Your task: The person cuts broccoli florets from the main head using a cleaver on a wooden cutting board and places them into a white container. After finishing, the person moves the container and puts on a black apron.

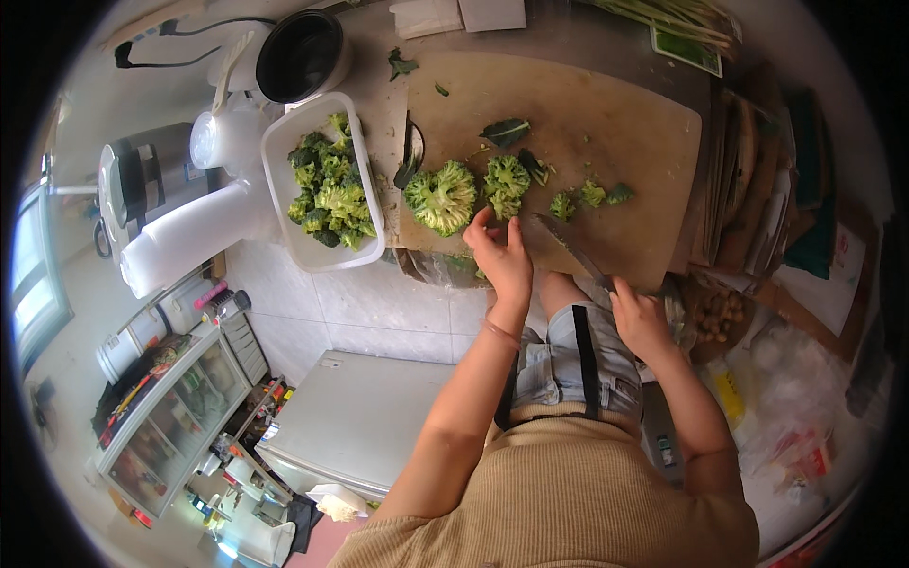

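Observation:
My left hand is at the near edge of the wooden cutting board, thumb and fingers apart. Its fingertips are right by the lower end of a broccoli piece; whether they touch it I cannot tell. A larger broccoli head sits just left of that piece. In my right hand is a kitchen knife, its blade angled up and left over the board. Small broccoli florets and a dark green leaf lie beyond the blade. Cut florets fill part of a white plastic tub on the left.
A black round pot stands behind the tub, with clear plastic containers to its left. Stacked flattened cardboard borders the board on the right. Long green stalks lie at the far right. A grey fridge-like top is behind me.

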Action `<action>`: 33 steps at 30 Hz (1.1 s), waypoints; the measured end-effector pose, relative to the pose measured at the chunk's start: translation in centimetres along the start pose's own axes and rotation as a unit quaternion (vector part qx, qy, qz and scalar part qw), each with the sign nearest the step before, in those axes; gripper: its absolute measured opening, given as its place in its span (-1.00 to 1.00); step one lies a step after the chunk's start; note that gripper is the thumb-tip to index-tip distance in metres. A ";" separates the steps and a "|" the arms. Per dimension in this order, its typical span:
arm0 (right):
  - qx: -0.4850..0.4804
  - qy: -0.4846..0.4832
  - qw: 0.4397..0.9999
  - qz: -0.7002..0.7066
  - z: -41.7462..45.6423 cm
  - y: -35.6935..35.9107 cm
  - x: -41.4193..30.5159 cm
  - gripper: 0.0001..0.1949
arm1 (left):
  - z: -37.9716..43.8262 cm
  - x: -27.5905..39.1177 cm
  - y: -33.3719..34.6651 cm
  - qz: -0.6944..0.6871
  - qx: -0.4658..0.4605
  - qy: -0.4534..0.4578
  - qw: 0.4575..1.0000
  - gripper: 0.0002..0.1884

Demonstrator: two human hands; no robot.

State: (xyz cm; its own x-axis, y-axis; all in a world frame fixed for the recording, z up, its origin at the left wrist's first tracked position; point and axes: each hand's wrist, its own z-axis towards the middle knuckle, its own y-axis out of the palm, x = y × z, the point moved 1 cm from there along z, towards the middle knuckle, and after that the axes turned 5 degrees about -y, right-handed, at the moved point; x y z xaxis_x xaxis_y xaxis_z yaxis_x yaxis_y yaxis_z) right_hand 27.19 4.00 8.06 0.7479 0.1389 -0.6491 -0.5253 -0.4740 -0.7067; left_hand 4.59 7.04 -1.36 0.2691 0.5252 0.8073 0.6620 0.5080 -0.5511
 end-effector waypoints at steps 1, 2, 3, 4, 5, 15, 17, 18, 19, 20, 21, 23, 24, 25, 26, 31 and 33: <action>0.008 0.020 1.000 -0.007 -0.1 1.0 0.9 -0.65 | 0.4 0.1 0.1 0.016 -0.018 -0.007 1.000 -0.68; 0.017 0.040 0.999 -0.014 -0.3 1.7 1.7 -0.65 | 0.7 0.2 0.1 0.032 -0.037 -0.013 0.999 -0.71; 0.036 0.043 0.998 0.000 -0.2 1.4 1.6 -0.66 | 0.6 0.3 0.0 0.016 -0.035 0.016 0.999 -0.73; 0.054 0.045 0.997 0.013 -0.2 1.0 1.4 -0.67 | 0.4 0.4 -0.1 0.000 -0.033 0.046 0.998 -0.76; 0.072 0.048 0.996 0.027 -0.1 0.5 1.2 -0.68 | 0.2 0.5 -0.3 -0.015 -0.032 0.076 0.996 -0.78; -0.011 -0.039 0.999 -0.010 0.7 -2.4 -1.3 -0.67 | -0.8 -0.5 -0.5 -0.032 -0.155 0.083 0.984 -0.79; -0.042 -0.024 0.998 -0.044 0.9 -2.0 -1.6 -0.67 | -0.8 -0.9 -0.4 -0.033 -0.153 0.084 0.984 -0.78; -0.058 -0.015 0.996 -0.061 0.9 -1.9 -1.7 -0.67 | -0.7 -1.0 -0.3 -0.035 -0.152 0.085 0.984 -0.77; -0.051 -0.026 0.995 -0.081 1.1 -1.4 -1.5 -0.67 | -0.7 -1.1 -0.3 -0.037 -0.151 0.086 0.984 -0.77; -0.043 -0.038 0.993 -0.100 1.5 -0.4 -1.0 -0.67 | -0.6 -1.2 -0.2 -0.038 -0.150 0.087 0.984 -0.77; -0.037 -0.049 0.991 -0.120 1.6 0.4 -0.5 -0.67 | -0.7 -1.3 -0.2 -0.032 -0.153 0.085 0.984 -0.77; -0.049 -0.028 0.992 -0.116 1.3 1.9 0.5 -0.66 | -0.5 -1.4 -0.2 -0.022 -0.156 0.084 0.984 -0.77; -0.056 -0.020 0.992 -0.111 1.3 2.3 0.7 -0.66 | -0.5 -1.6 -0.2 -0.041 -0.157 0.072 0.984 -0.77; -0.010 -0.024 0.996 -0.091 1.1 2.3 0.9 -0.65 | -0.5 -1.7 0.0 -0.061 -0.159 0.061 0.984 -0.78; 0.037 -0.028 0.996 -0.070 0.8 2.2 0.9 -0.65 | -0.5 -1.8 0.2 -0.081 -0.160 0.050 0.983 -0.78; 0.054 0.005 0.998 0.022 -1.1 0.7 0.9 -0.65 | 1.3 2.1 -1.1 -0.040 -0.090 0.159 0.982 -0.68; 0.010 -0.033 0.999 0.003 -0.9 0.5 0.1 -0.68 | 3.6 4.3 -2.2 0.148 -0.015 0.303 0.941 -0.62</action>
State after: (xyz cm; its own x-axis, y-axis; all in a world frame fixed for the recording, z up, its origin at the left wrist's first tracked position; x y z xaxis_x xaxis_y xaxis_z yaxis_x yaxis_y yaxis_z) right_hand 27.33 2.99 7.88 0.7170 0.1929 -0.6699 -0.5386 -0.4567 -0.7080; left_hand 1.79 10.69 2.57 0.7885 0.1511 0.5962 0.5118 0.3766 -0.7722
